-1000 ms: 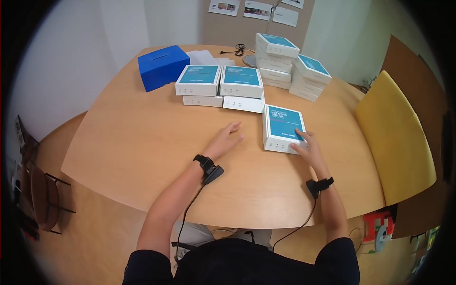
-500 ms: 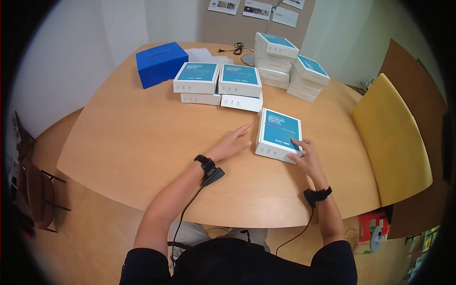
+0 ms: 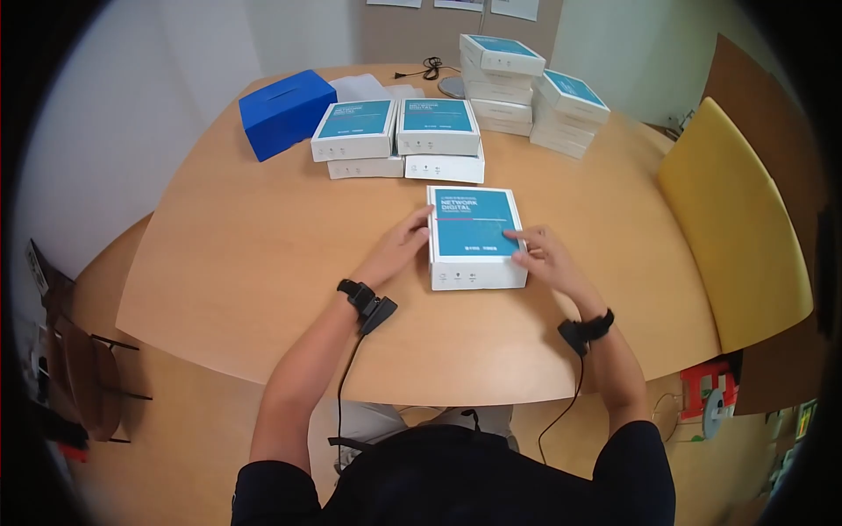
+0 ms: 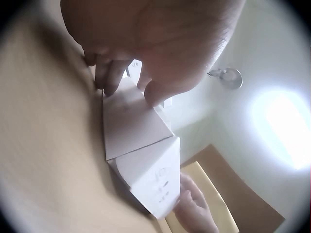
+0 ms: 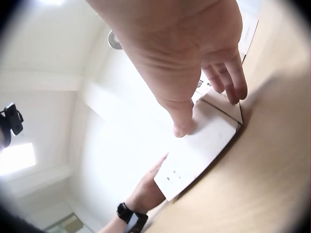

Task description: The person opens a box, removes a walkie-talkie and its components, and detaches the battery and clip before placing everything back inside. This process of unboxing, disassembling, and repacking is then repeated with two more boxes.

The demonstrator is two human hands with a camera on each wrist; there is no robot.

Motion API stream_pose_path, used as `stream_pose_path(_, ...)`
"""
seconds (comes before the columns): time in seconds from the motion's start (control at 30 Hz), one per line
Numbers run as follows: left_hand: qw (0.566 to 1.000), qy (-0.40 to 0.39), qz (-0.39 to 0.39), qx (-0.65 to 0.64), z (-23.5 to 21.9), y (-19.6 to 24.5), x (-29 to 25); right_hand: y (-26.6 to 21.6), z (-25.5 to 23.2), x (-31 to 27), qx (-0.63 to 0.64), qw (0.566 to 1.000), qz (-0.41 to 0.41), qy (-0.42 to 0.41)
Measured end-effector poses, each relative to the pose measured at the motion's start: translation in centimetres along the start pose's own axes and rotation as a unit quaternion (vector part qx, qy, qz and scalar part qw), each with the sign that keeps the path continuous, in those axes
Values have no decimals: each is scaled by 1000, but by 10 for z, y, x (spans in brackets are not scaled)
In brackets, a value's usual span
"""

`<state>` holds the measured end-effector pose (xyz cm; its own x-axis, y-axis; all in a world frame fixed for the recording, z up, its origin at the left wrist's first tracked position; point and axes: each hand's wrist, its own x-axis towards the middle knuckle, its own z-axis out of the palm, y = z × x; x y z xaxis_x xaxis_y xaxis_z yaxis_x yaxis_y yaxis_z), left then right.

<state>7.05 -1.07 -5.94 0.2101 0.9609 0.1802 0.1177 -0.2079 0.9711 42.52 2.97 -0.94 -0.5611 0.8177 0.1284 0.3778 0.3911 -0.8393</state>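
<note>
A white box [image 3: 478,224] with a teal printed top lies on the table in front of the person. My left hand [image 3: 396,249] touches its left side; in the left wrist view the fingers [image 4: 112,75] lie along that side and the thumb [image 4: 158,93] is near the upper edge. At the right front corner my right hand [image 3: 551,263] grips the box, with a finger over the teal top. The right wrist view has the thumb [image 5: 182,119] on a white face and the other fingers round the corner.
Behind stand two short stacks of like boxes [image 3: 355,123], and taller box stacks [image 3: 498,88] at the back right. A blue box with a slot [image 3: 289,110] sits at the back left by white sheets. A yellow chair back [image 3: 737,228] borders the table's right edge.
The box has moved left and turned straighter toward the person, with the right hand on it. My left hand has come up to the box's left side.
</note>
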Motion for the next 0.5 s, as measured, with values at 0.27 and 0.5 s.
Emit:
stream_pose_path(0.27,998,-6,19,63,-13,14,-20,23,27,48,120,991,-8,60)
stream_pose_path(0.5,998,-43,3,51,-17,17,-23,25,26,36,162,986,-30,17)
